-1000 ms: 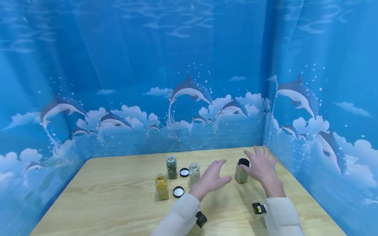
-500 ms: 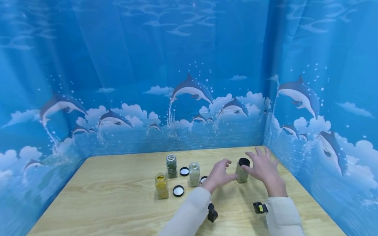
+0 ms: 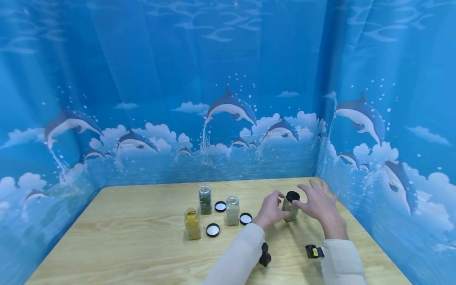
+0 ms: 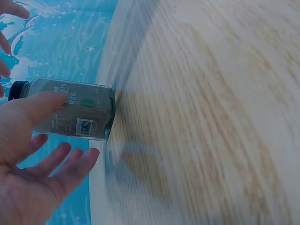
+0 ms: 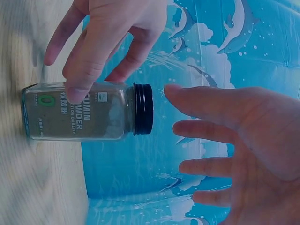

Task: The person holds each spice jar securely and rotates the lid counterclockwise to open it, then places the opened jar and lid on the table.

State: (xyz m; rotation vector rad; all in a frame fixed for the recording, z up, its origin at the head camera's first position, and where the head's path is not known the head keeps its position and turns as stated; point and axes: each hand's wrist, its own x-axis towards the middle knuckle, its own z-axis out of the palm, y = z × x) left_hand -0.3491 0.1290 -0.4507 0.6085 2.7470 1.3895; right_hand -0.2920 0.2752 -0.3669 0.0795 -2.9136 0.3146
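A glass jar of cumin powder (image 3: 293,213) with a black lid (image 5: 143,108) stands upright at the right of the table. My left hand (image 3: 270,210) is at its left side, with the thumb across the jar's front and the fingers spread apart. Whether the thumb touches the glass cannot be told. On the other side, my right hand (image 3: 318,204) hovers close to the lid with fingers extended and holds nothing. A gap shows between the right fingertips and the lid in the right wrist view.
Left of the hands stand uncapped glass jars: one with yellow powder (image 3: 192,226), one with dark green contents (image 3: 205,202) and one pale (image 3: 232,213). Black-rimmed lids (image 3: 213,230) lie among them on the wooden table (image 3: 135,237). Blue dolphin curtains (image 3: 160,99) surround the table.
My left hand has moved right, from beside the pale jar to the cumin jar, uncovering a lid on the table. My right hand has stayed nearly still near the black lid.
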